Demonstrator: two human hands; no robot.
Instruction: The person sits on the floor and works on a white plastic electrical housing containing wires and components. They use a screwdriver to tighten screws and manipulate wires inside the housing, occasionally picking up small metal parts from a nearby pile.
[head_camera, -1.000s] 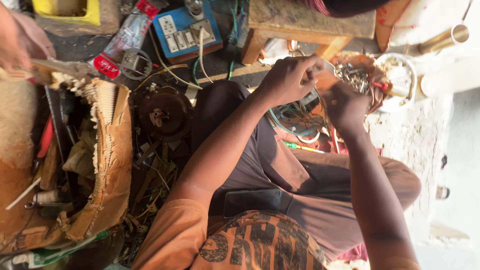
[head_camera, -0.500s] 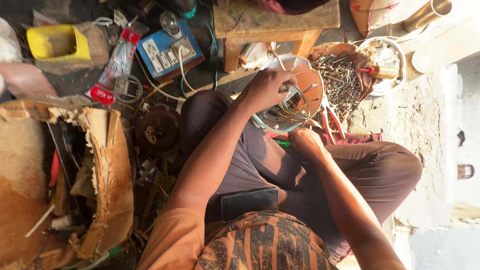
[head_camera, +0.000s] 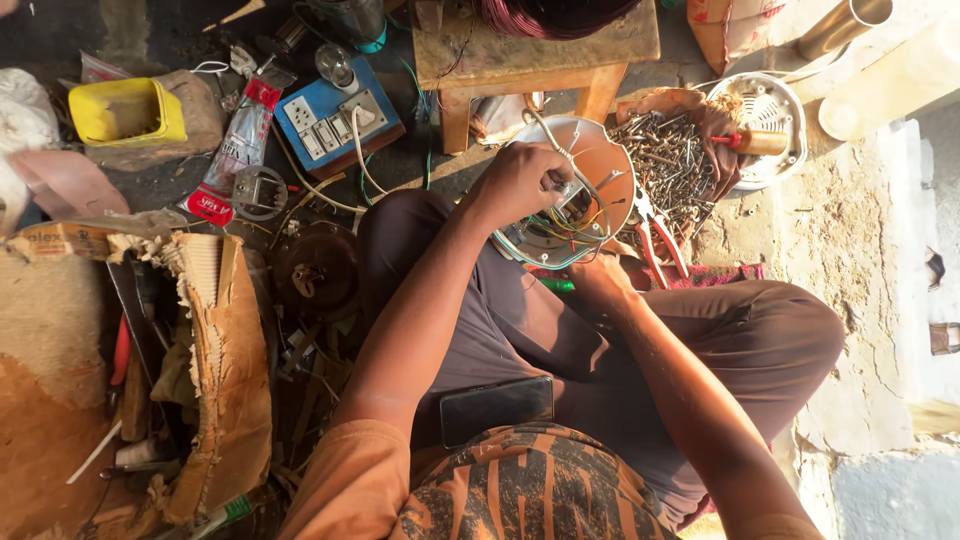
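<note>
My left hand (head_camera: 525, 180) is closed on the coloured wires (head_camera: 565, 225) inside a round white and orange appliance housing (head_camera: 610, 175) that rests on my knees. My right hand (head_camera: 600, 285) sits just below the housing's lower rim. Its fingers curl around the end of a green-handled tool (head_camera: 555, 285) lying on my lap. A black phone (head_camera: 495, 410) lies on my thigh near my body.
A heap of screws (head_camera: 670, 160) on a cloth and red-handled pliers (head_camera: 660, 245) lie right of the housing. A white round cover (head_camera: 770, 130), a wooden stool (head_camera: 540, 60), a blue switchboard (head_camera: 335, 120), a yellow box (head_camera: 125, 110), a dark motor (head_camera: 320, 270) and a torn cardboard box (head_camera: 225, 370) surround me.
My right hand came down from the screw heap to the lap below the housing. My left hand stayed on the housing's wires. The view shifted.
</note>
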